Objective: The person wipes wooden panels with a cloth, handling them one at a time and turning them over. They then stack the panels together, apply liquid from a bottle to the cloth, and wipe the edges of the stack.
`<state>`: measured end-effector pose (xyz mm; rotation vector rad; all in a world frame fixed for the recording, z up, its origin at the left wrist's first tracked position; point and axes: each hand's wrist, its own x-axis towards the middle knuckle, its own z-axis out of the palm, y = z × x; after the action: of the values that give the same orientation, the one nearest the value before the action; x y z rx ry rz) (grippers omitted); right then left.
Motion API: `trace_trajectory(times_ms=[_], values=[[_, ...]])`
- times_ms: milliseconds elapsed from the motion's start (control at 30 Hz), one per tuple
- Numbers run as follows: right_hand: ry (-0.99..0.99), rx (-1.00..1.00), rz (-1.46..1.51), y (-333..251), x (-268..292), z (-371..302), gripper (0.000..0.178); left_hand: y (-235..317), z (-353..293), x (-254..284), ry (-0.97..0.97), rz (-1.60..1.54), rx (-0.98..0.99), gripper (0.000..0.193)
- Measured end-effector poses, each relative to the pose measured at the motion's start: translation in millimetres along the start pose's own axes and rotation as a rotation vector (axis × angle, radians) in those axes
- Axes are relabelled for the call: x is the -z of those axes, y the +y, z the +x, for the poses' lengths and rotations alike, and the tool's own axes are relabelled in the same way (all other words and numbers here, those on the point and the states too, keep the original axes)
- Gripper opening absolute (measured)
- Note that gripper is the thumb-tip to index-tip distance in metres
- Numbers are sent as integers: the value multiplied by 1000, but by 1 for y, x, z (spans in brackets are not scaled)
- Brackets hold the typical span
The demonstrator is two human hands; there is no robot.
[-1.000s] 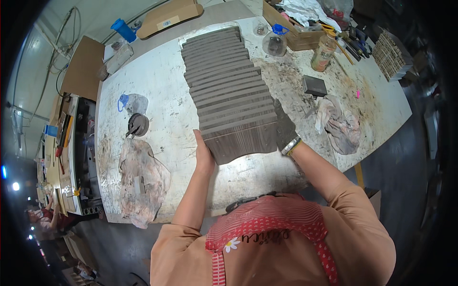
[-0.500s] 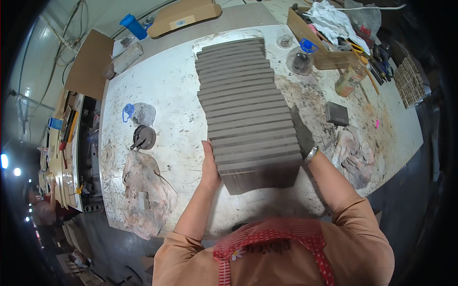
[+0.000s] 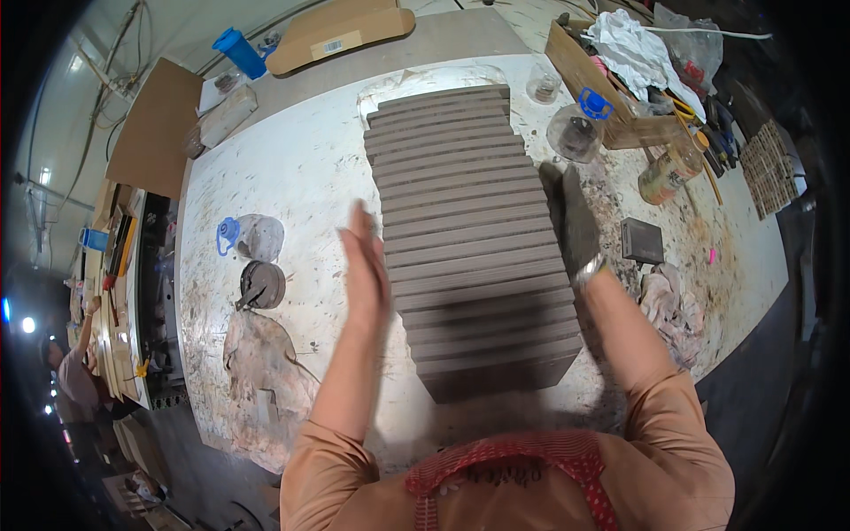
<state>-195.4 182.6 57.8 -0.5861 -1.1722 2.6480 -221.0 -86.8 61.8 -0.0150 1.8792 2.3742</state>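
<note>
Along the left edge of the white, stained counter (image 3: 301, 168) lie a clear plastic bottle with a blue cap (image 3: 248, 237) on its side and, just beside it toward the near edge, a round dark lidded tin (image 3: 262, 284), with a brownish crumpled rag (image 3: 261, 358) nearer the person; all sit well apart from the work, seemingly pushed aside to keep the middle free. At the far left corner a blue cup (image 3: 239, 51) stands next to a flat cardboard board (image 3: 341, 34). The left hand (image 3: 367, 265) is raised edge-on with flat, straight fingers, open and holding nothing, just beside the left flank of the row of grey slabs (image 3: 469, 239) but apart from it. The row itself runs down the middle of the counter from the far edge toward the near edge, each slab overlapping the next like shingles, a layout that keeps every piece reachable and the flanks in line. The right hand (image 3: 574, 221), dark as if gloved and with a band at the wrist, lies flat and open along the row's right flank, close to or touching it; I cannot tell which. Both palms face inward, a posture suited to squaring the sides. Right of the row a clear jug with a blue handle (image 3: 577, 131) stands near a wooden box (image 3: 611, 88) of rags and tools at the far right corner, a yellowish jar (image 3: 666, 173) and a small dark block (image 3: 641, 241) lie toward the right edge, and a pale crumpled cloth (image 3: 668, 305) rests by the right forearm.
</note>
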Motion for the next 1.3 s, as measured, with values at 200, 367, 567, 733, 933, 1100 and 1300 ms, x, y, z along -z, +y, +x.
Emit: trace_trajectory(times_ms=[200,367,567,733,933,1100,1300], values=[[-8,-2,-380,-13,-18,102,58,5,108,6,-102,-101,269,83],[-151,-166,-191,3,-26,139,53,8,116,-21,-108,-165,327,84],[-348,330,-420,41,10,128,45,-12,82,-14,-89,-218,327,80],[-266,100,-481,23,31,29,45,-1,8,-25,7,-124,325,82],[-255,166,-640,19,43,6,45,0,-14,-20,-5,-25,401,84],[-254,260,-757,8,39,9,45,6,8,-12,-73,-123,325,83],[-223,304,-825,10,38,-4,45,8,13,-21,-144,-93,337,84]])
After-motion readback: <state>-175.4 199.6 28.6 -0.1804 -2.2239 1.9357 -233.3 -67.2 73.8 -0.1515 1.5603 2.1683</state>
